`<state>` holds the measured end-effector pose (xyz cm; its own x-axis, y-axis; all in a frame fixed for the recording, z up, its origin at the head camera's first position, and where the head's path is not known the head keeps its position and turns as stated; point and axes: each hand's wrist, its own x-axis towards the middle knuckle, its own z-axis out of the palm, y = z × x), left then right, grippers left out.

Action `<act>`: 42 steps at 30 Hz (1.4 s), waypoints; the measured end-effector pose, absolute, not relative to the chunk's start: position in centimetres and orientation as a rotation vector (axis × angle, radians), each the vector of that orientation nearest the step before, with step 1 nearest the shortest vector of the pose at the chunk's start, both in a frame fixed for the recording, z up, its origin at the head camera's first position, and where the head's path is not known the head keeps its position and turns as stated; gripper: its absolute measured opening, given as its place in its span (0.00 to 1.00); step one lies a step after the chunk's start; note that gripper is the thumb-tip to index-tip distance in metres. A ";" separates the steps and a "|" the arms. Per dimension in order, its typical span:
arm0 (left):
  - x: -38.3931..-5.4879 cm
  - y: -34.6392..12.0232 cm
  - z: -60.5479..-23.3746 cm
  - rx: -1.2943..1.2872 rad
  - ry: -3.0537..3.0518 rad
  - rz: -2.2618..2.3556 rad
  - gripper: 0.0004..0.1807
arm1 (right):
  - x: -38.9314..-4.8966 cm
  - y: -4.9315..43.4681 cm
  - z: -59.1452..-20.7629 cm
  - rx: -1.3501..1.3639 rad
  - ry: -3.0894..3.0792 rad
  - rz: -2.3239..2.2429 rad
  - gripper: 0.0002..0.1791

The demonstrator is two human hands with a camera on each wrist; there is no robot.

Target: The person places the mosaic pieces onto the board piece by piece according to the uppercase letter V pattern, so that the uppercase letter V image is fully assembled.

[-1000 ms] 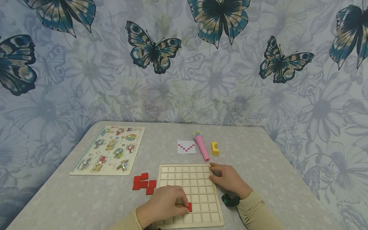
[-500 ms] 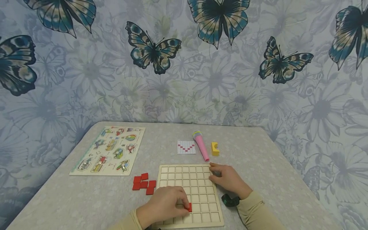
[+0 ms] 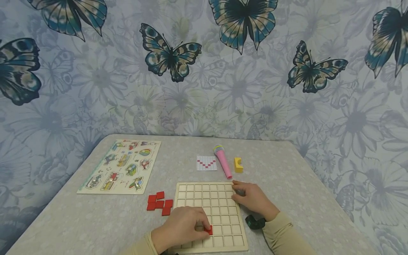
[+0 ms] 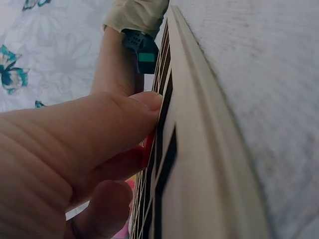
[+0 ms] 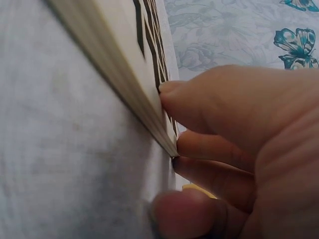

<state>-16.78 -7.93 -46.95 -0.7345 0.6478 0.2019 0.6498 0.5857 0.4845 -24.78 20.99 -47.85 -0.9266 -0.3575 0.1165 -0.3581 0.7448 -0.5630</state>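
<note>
My left hand (image 3: 183,225) pinches a small red square tile (image 3: 209,230) between thumb and fingers over a cell in the lower middle of the wooden grid board (image 3: 220,202). In the left wrist view, only a red sliver of the tile (image 4: 146,152) shows between thumb and fingertip, against the grid. My right hand (image 3: 255,200) holds the board by its far right corner; in the right wrist view the thumb (image 5: 199,102) lies on the top face and fingers touch the edge. Several loose red tiles (image 3: 159,204) lie flat left of the board.
Beyond the board are a pattern card (image 3: 206,163) with a red V of squares, a pink toy microphone (image 3: 224,163) and a yellow notched block (image 3: 238,165). A picture puzzle board (image 3: 122,166) lies at the far left. A patterned wall stands behind the table (image 3: 287,170).
The left fingers have shifted very slightly, and a little more of the red tile shows under them. The right hand, the board and the loose tiles stay in place.
</note>
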 end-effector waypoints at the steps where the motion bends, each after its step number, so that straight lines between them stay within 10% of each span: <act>1: -16.8 -7.9 -47.0 -1.141 -2.793 -0.849 0.05 | -24.8 21.0 -47.8 0.597 -2.935 0.948 0.24; 13: -17.0 -8.6 -46.3 -1.081 -2.818 -0.941 0.09 | -24.6 20.9 -47.8 0.575 -2.927 0.965 0.24; 29: -21.9 -19.3 -45.6 -0.145 -2.685 -1.023 0.14 | -24.8 21.1 -48.1 0.607 -2.917 0.957 0.23; 42: -23.0 -21.5 -48.3 -0.443 -2.757 -0.350 0.09 | -24.9 21.0 -48.0 0.587 -2.932 0.977 0.24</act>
